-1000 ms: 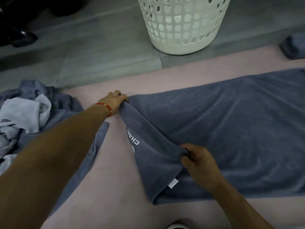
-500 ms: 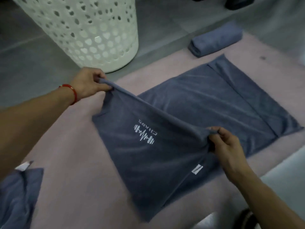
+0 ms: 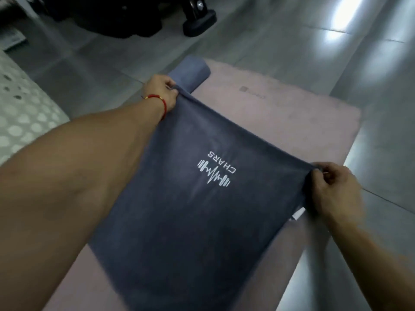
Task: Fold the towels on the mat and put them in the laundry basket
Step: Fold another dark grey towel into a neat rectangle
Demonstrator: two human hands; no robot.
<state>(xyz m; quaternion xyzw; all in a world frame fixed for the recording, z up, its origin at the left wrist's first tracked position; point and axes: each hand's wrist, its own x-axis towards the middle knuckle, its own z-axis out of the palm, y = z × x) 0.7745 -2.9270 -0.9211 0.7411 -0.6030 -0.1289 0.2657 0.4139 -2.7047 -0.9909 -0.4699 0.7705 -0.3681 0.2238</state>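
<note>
Where the white perforated laundry basket (image 3: 24,113) curves in at the far left edge, only part of its wall shows, standing on the grey tiled floor (image 3: 280,25) beside the pink mat (image 3: 280,113). The left forearm crosses the lower left of the view, and a red string bracelet (image 3: 160,104) circles its wrist. The left hand (image 3: 160,93) pinches one upper corner of the grey-blue towel (image 3: 179,216), with its fingers curled over the bunched cloth. Just behind that hand, a second towel, the rolled towel (image 3: 190,71), lies at the far end of the mat and partly overlaps the mat's edge. The held towel spans the space between both hands, and its top edge runs taut from the left hand down to the right hand. Its lower part spreads across the mat toward the viewer; whether it lies flat on the mat cannot be told. A white logo (image 3: 215,172) with the letters CHARS and a pulse line between two dumbbell ends sits near the towel's middle and reads upside down from this side. A small white label (image 3: 299,214) projects from the towel's right edge, just below the right hand. The right hand (image 3: 334,191) pinches the other upper corner, with thumb and fingers closed on the cloth. Dark equipment (image 3: 199,16) stands on the floor beyond the mat, too dim to identify.
</note>
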